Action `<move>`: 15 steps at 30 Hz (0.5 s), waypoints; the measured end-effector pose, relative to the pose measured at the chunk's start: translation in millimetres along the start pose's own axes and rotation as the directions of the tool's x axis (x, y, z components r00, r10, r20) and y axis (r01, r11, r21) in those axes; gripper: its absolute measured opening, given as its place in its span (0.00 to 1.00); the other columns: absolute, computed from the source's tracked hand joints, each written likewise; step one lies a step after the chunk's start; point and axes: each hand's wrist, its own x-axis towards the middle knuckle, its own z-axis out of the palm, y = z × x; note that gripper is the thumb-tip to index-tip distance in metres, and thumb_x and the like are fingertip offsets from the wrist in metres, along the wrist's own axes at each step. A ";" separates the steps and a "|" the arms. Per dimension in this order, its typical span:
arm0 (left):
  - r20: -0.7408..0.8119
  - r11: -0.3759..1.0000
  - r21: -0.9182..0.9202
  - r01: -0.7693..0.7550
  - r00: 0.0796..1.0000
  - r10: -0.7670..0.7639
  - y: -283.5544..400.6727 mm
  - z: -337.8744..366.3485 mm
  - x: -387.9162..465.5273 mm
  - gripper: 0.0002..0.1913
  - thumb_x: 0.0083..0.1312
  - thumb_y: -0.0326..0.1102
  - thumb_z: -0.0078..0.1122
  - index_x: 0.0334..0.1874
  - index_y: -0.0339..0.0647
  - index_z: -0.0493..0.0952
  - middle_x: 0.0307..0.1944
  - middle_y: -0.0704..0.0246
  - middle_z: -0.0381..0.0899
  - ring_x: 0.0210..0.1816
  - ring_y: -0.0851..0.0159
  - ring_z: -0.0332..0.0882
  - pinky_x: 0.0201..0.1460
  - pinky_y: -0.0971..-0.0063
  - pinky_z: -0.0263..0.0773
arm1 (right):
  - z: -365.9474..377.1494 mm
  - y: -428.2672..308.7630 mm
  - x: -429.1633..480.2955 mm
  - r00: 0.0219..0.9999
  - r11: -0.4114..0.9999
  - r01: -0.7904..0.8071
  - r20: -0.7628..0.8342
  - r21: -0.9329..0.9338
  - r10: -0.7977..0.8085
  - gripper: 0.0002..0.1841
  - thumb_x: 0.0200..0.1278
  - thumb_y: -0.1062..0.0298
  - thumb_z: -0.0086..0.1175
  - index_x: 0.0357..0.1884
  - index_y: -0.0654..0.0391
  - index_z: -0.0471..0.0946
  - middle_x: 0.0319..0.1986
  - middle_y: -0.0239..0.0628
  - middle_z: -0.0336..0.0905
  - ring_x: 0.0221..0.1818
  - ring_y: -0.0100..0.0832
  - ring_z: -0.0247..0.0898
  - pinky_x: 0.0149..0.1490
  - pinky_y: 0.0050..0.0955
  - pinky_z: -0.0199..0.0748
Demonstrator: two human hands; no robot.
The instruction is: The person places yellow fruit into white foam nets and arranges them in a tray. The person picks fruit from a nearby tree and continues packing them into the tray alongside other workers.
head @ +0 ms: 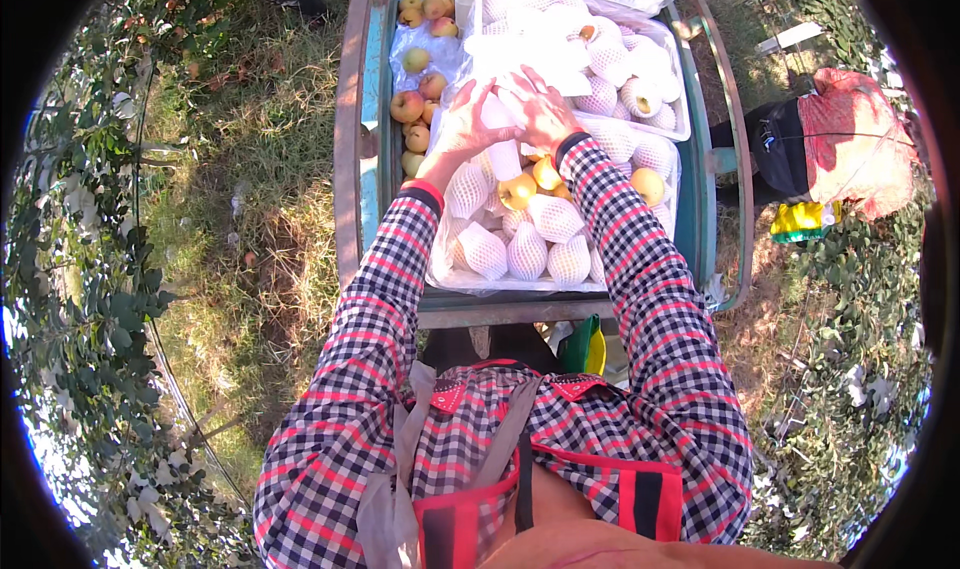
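Note:
My left hand [471,124] and my right hand [546,115] meet over the crates, with a white foam sleeve [504,158] between them. The left thumb lies across the sleeve; the right fingers press at its upper part, where glare hides detail. Below the hands, a near white plastic crate [517,285] holds fruit in foam nets, such as a netted fruit [527,252]. Bare yellow apples, one of them an apple [517,192], sit among these. Further off, a second white crate [684,111] holds more netted fruit and a bright white, overexposed pile.
The crates stand in a blue metal cart [369,216] with rusty rails. Loose apples [407,107] lie along its left side on clear plastic. A person in a red top [855,149] bends at right, near a yellow-green bag [802,222]. Leafy trees [82,269] flank the grass.

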 end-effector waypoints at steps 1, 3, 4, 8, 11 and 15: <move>0.032 1.000 -0.009 -0.011 0.999 0.012 -7.5 1.1 -9.8 0.45 0.48 0.49 0.77 0.69 0.43 0.67 0.65 0.52 0.69 0.68 0.47 0.65 0.70 0.58 0.61 | -2.6 -2.6 -9.6 0.999 0.998 0.045 -0.026 0.041 -0.044 0.35 0.54 0.64 0.62 0.67 0.47 0.67 0.71 0.40 0.59 0.75 0.47 0.47 0.71 0.46 0.60; 0.036 0.999 -0.005 -0.037 0.999 0.037 -11.8 0.9 -27.0 0.40 0.49 0.42 0.74 0.67 0.45 0.69 0.61 0.53 0.72 0.65 0.47 0.68 0.69 0.58 0.64 | -20.6 5.4 -30.4 0.983 0.979 0.170 -0.086 0.114 -0.161 0.33 0.49 0.65 0.65 0.62 0.52 0.73 0.65 0.42 0.67 0.71 0.45 0.57 0.69 0.41 0.65; 0.065 1.000 -0.011 -0.015 0.998 0.016 -10.1 -1.7 -32.9 0.39 0.49 0.40 0.73 0.67 0.45 0.69 0.61 0.53 0.72 0.65 0.47 0.68 0.68 0.58 0.64 | -25.2 8.5 -36.7 0.976 0.960 0.195 -0.141 0.199 -0.169 0.31 0.49 0.67 0.65 0.60 0.54 0.75 0.63 0.42 0.70 0.69 0.45 0.60 0.69 0.42 0.65; 0.072 0.997 -0.066 0.042 0.997 -0.037 -6.0 -20.9 -64.9 0.33 0.52 0.27 0.66 0.64 0.45 0.71 0.58 0.56 0.75 0.60 0.49 0.73 0.62 0.63 0.70 | -62.5 -9.9 -63.9 0.984 0.825 0.042 -0.166 0.563 0.063 0.21 0.54 0.66 0.63 0.51 0.59 0.79 0.48 0.43 0.81 0.53 0.40 0.78 0.58 0.34 0.75; 0.037 0.991 -0.114 0.074 0.997 -0.070 -4.4 -16.1 -73.8 0.32 0.54 0.26 0.66 0.65 0.47 0.72 0.55 0.58 0.77 0.50 0.57 0.80 0.52 0.69 0.76 | -46.5 0.2 -85.6 0.940 0.670 -0.196 -0.057 0.716 0.336 0.19 0.61 0.68 0.62 0.55 0.60 0.78 0.47 0.38 0.81 0.47 0.28 0.79 0.53 0.25 0.75; 0.057 0.976 -0.082 0.204 0.978 -0.199 -11.9 -6.5 -79.2 0.34 0.54 0.31 0.70 0.67 0.50 0.72 0.45 0.63 0.81 0.39 0.68 0.81 0.44 0.73 0.78 | 15.2 35.7 -89.9 0.895 0.550 -0.299 0.029 0.780 0.445 0.18 0.62 0.69 0.61 0.54 0.61 0.78 0.46 0.39 0.83 0.48 0.28 0.79 0.54 0.27 0.76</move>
